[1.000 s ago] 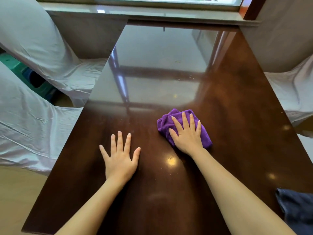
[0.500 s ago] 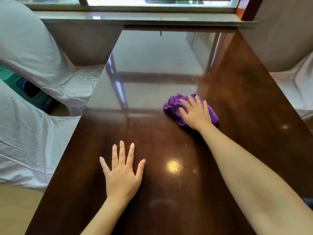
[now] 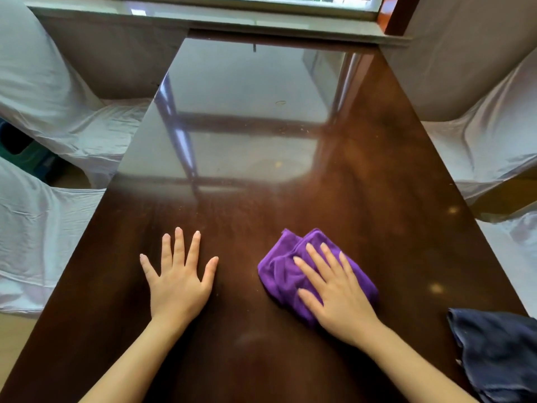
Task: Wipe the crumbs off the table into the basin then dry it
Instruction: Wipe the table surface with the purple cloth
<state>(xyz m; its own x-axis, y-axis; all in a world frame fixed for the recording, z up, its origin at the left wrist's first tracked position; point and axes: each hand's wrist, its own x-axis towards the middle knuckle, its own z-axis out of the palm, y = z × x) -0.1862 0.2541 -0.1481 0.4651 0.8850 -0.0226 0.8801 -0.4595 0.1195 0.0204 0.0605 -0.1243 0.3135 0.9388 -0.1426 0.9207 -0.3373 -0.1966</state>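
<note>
A glossy dark brown table [image 3: 363, 175] fills the view, with fine pale crumbs scattered across its far middle [image 3: 290, 129]. A bunched purple cloth [image 3: 280, 271] lies on the near half. My right hand [image 3: 334, 292] presses flat on top of the purple cloth, fingers spread, covering its right part. My left hand [image 3: 178, 280] rests flat on the bare wood to the left, fingers apart, holding nothing. No basin is in view.
A dark blue cloth [image 3: 499, 350] lies at the table's near right corner. Chairs under white covers stand along the left [image 3: 43, 91] and right [image 3: 488, 126] sides. A window sill [image 3: 232, 16] runs along the far end.
My right hand has pulled the purple cloth back toward me from mid-table, after pushing it away a moment earlier. My left hand stays planted in the same spot.
</note>
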